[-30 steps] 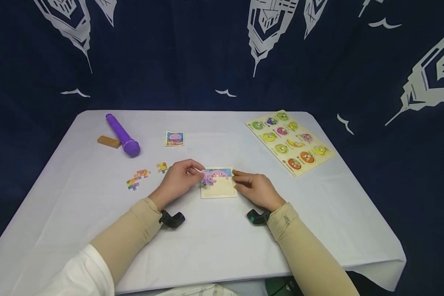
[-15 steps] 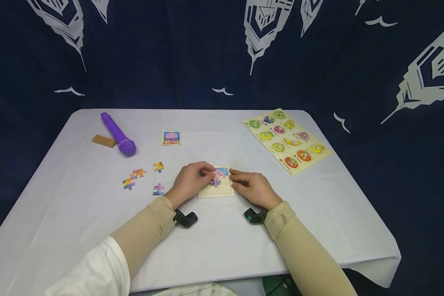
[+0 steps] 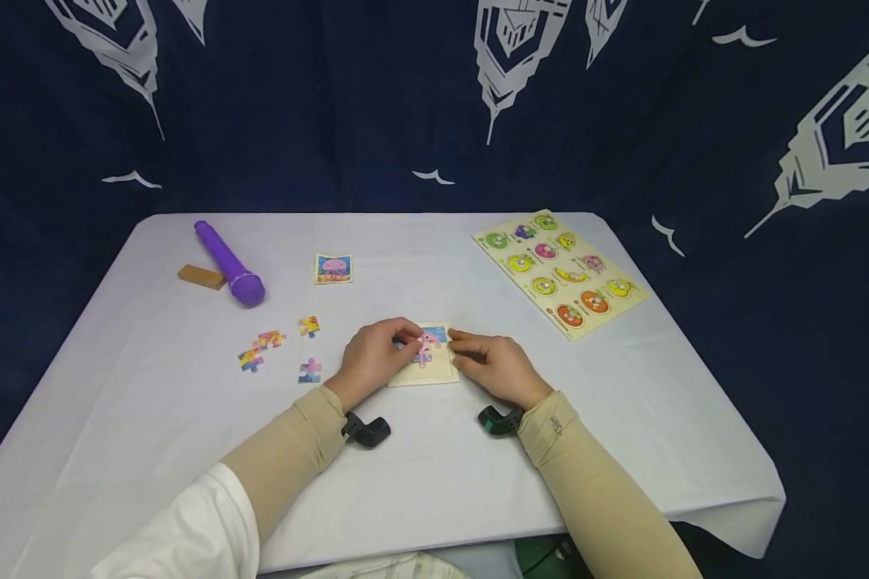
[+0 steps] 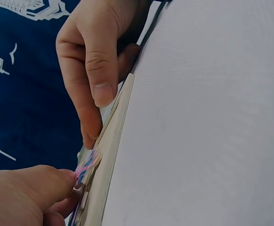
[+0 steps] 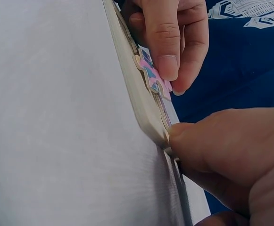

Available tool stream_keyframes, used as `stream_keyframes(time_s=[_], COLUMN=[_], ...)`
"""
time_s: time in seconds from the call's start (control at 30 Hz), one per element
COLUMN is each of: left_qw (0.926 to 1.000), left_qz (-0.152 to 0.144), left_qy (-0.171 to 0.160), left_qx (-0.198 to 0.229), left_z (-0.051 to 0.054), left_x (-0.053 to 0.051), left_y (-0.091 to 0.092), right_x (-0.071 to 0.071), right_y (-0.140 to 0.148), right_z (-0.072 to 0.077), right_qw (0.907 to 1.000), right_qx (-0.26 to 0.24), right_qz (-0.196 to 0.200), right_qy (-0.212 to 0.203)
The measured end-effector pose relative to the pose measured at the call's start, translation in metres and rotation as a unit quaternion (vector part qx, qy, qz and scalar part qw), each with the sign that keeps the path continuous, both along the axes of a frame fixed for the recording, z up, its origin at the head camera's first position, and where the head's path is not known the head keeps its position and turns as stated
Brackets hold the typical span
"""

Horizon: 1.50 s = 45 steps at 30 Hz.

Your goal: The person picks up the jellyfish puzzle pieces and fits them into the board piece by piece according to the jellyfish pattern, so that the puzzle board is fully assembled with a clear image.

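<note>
Over the cream puzzle board (image 3: 438, 374), my left hand (image 3: 380, 358) pinches a pink and blue jigsaw piece (image 5: 152, 77) between thumb and fingers. Both wrist views show this piece tilted above the board, its lower edge close to the surface. Blue and pink pieces (image 3: 436, 334) lie along the board's far side, partly hidden by my left fingers. My right hand (image 3: 503, 370) holds the board at its right edge, with the thumb (image 5: 186, 139) against the corner. Loose jigsaw pieces (image 3: 269, 339) lie left of the board, including a pink and blue one (image 3: 310, 371).
A small picture card (image 3: 333, 269) lies behind the board. Further left, a purple toy microphone (image 3: 229, 264) rests near a brown block (image 3: 201, 277). A fruit puzzle board (image 3: 561, 273) sits at the back right. White cloth covers the table (image 3: 405, 498).
My left hand has moved right, further over the board, with the jigsaw piece. A loose pink and blue piece has come into sight behind it. My right hand stays at the board's edge.
</note>
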<state>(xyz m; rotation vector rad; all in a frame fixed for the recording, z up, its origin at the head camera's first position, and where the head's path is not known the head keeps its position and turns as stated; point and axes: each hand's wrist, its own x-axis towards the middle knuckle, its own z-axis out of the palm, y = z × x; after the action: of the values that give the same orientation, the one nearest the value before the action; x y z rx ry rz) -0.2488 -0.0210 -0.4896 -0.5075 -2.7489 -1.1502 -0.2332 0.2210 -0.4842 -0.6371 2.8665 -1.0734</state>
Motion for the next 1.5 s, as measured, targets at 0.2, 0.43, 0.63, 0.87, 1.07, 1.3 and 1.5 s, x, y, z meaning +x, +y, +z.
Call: stream_keyframes(time_s=[0.2,0.43,0.63,0.87,1.07,1.3,1.5], left_qw=[0.9999,0.9997,0.9990,0.9986,0.9983,0.9972,0.9969], left_qz=[0.011,0.018,0.030,0.034,0.034,0.036,0.040], left_qy=[0.005,-0.012,-0.027,-0.034,-0.046,-0.066,-0.068], left_qx=[-0.011,-0.014,-0.022,-0.021,-0.012,-0.007,-0.004], left_z=[-0.001,0.001,0.003,0.005,0.009,0.011,0.009], left_x=[0.000,0.000,0.000,-0.002,-0.003,-0.004,-0.004], left_y=[0.001,0.001,0.002,0.003,0.002,0.001,0.001], right_x=[0.000,0.001,0.001,0.001,0.002,0.002,0.002], right_y=[0.000,0.000,0.000,0.000,-0.001,-0.001,0.000], right_z=[0.001,0.002,0.003,0.003,0.005,0.005,0.004], right_qw=[1.0000,1.0000,1.0000,1.0000,0.9999,0.9999,0.9998], right_qx=[-0.002,0.001,0.003,0.002,0.000,-0.002,-0.004], right_qz=[-0.001,0.000,-0.002,-0.004,-0.006,-0.007,-0.005], right_qy=[0.002,0.000,-0.003,-0.006,-0.009,-0.015,-0.018])
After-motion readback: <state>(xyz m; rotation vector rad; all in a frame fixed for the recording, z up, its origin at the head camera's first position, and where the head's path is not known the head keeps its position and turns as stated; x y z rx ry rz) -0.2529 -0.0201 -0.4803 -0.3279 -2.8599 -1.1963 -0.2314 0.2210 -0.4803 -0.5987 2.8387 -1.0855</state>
